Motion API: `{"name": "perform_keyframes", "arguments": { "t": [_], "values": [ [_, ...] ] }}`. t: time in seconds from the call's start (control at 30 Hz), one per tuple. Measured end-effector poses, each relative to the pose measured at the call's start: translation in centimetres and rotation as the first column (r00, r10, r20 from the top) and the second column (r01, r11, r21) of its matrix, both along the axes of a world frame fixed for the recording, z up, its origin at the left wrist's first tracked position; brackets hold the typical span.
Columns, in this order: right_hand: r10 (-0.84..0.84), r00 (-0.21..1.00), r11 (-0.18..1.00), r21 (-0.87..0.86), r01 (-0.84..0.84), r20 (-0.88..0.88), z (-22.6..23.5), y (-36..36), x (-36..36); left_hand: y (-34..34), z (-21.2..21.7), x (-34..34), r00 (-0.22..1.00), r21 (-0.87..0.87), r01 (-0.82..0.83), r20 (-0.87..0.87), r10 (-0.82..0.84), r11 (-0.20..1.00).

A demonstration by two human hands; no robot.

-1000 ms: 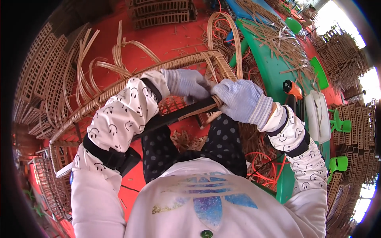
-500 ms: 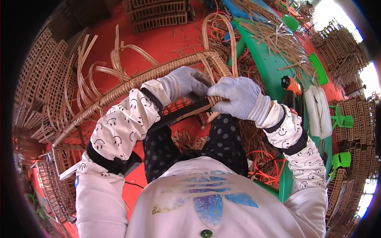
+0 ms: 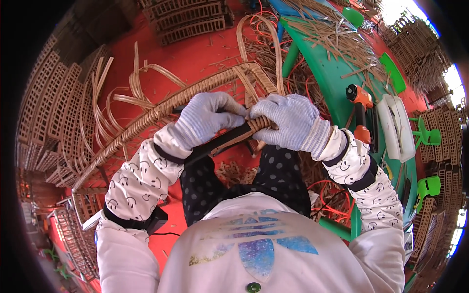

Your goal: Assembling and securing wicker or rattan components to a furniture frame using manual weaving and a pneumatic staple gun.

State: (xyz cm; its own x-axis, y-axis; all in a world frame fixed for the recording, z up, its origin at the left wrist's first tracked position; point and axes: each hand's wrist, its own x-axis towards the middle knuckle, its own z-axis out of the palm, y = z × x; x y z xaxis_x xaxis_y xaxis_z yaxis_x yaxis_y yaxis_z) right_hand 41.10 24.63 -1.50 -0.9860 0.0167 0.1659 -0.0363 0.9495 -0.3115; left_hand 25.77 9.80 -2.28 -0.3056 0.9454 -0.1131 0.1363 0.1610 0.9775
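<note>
Gripping: right hand [image 3: 292, 121], gloved in pale blue, fingers and thumb clamped around the wrapped end of a black bar [image 3: 222, 144].
Left hand [image 3: 207, 119], gloved alike: fingers curled, tips close to the thumb, just beside the right hand's fingers; whether anything is pinched between them cannot be told.
Black bar: above the person's lap, slanting from lower left up to the right hand; tan strip [image 3: 259, 125] coiled about its upper end, a flat length along its side.
Frame [image 3: 166, 106], one: long far edge bound in tan strip; bar on its near side, below the far right corner.
Loose strips [image 3: 136, 88], several, curved, standing along the far edge; one tall loop [image 3: 278, 49] at the far right corner.
Container [image 3: 396, 129], white plastic, oblong: at the green table's [image 3: 322, 66] right edge; contents cannot be made out.
Power tool [image 3: 360, 105], orange and black: on the table, just left of the container.
Strip offcuts [image 3: 337, 41]: heaped across the table's far end.
Slatted brown crates [image 3: 188, 22], stacked: on the red floor [image 3: 195, 58], beyond the frame; insides cannot be seen.
</note>
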Motion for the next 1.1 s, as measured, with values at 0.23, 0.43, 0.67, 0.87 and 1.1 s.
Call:
{"name": "perform_keyframes", "arguments": {
  "t": [0.23, 0.43, 0.67, 0.87, 1.1],
  "values": [
    [0.000, 1.000, 0.998, 0.059, 0.001, -0.030, 0.0, 0.1, -0.2, 0.7, 0.4, 0.7, 0.991, 0.005, 0.000, -0.135, 0.001, 1.000],
    [-0.045, 0.998, 0.998, 0.049, 0.047, -0.049, -0.2, 0.1, 0.0, 0.8, 0.6, 3.2, 0.902, -0.011, -0.038, -0.431, 0.029, 0.999],
    [-0.002, 1.000, 1.000, 0.004, 0.002, -0.029, 0.1, 0.4, 0.7, 1.2, -0.5, 4.2, 0.755, 0.040, -0.113, -0.646, 0.112, 0.993],
    [-0.041, 0.999, 0.995, -0.091, 0.042, 0.004, 0.2, 0.2, 0.5, 0.4, -0.4, 3.6, 0.832, 0.108, -0.019, -0.550, 0.075, 0.994],
    [-0.163, 0.972, 0.986, -0.048, 0.157, -0.172, -0.3, -1.3, 0.5, 0.8, -1.1, 4.2, 0.782, 0.158, -0.062, -0.606, 0.147, 0.985]
  ]
}}
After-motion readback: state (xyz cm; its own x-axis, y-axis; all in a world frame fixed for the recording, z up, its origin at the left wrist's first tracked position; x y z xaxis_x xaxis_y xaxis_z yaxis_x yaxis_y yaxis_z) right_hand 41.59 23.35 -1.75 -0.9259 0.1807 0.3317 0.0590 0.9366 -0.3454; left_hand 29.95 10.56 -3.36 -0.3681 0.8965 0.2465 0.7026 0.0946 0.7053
